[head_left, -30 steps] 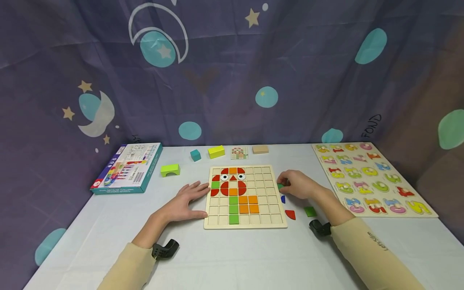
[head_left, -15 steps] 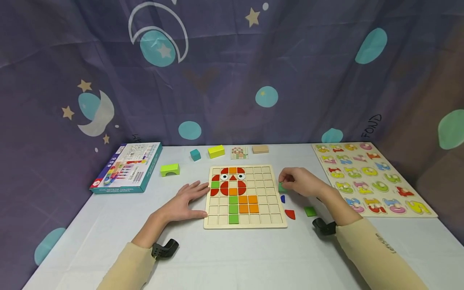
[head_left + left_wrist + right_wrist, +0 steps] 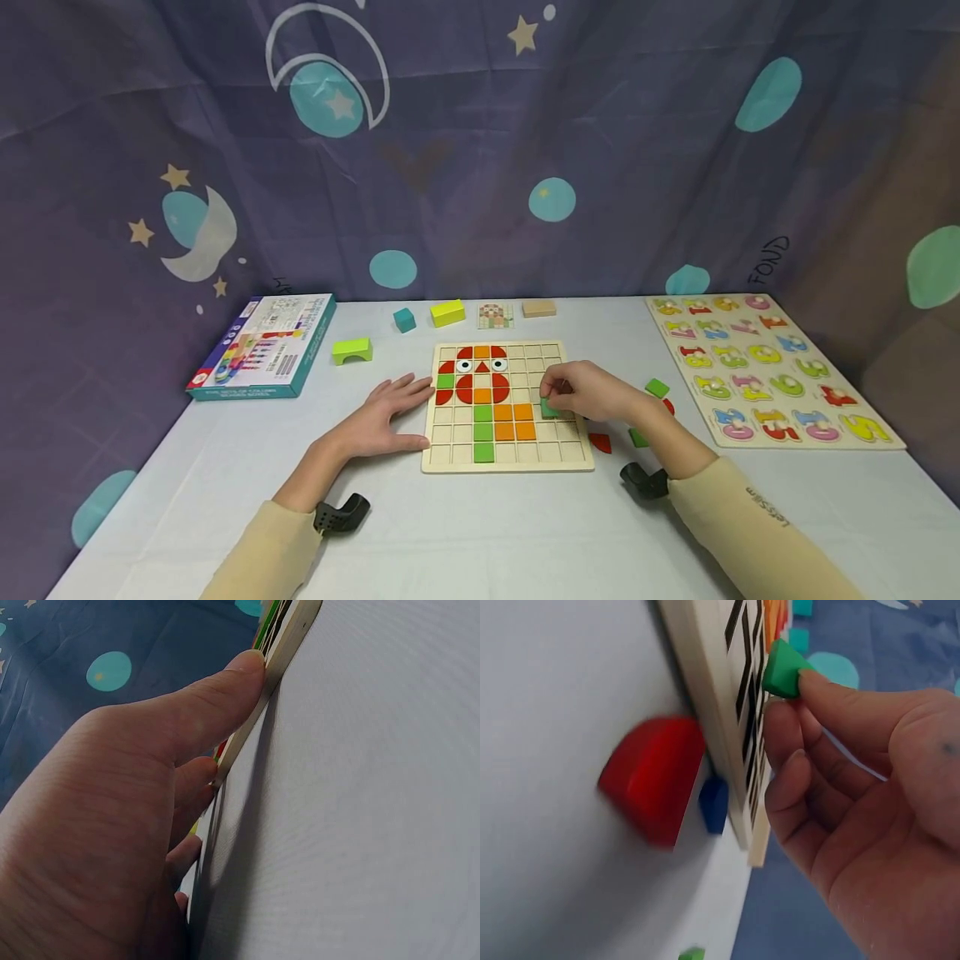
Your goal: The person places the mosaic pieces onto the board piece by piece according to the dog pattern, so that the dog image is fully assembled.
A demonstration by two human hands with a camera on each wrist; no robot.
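A wooden grid board (image 3: 510, 467) lies flat in the head view, with red, orange and green pieces and two eye pieces set in its squares. My left hand (image 3: 386, 421) rests at the board's left edge, fingers spread and thumb straight; the left wrist view shows the thumb (image 3: 217, 701) touching the rim. Over the right part of the board, my right hand (image 3: 592, 393) pinches a green tile (image 3: 781, 669) between thumb and fingers. Whether the tile touches the board cannot be told. A red quarter-round piece (image 3: 600, 443) and a blue piece (image 3: 714, 804) lie beside the board's right edge.
More green tiles (image 3: 657, 387) and a partly hidden red piece (image 3: 669, 406) lie near my right forearm. A number puzzle board (image 3: 780, 375) stands right, a box (image 3: 262, 346) left. Blocks, including a yellow one (image 3: 447, 313), and a pattern card (image 3: 496, 316) sit behind the board.
My right hand has moved left from beside the board to over its right part, carrying the green tile. Loose pieces behind it came into view. The left hand stays put.
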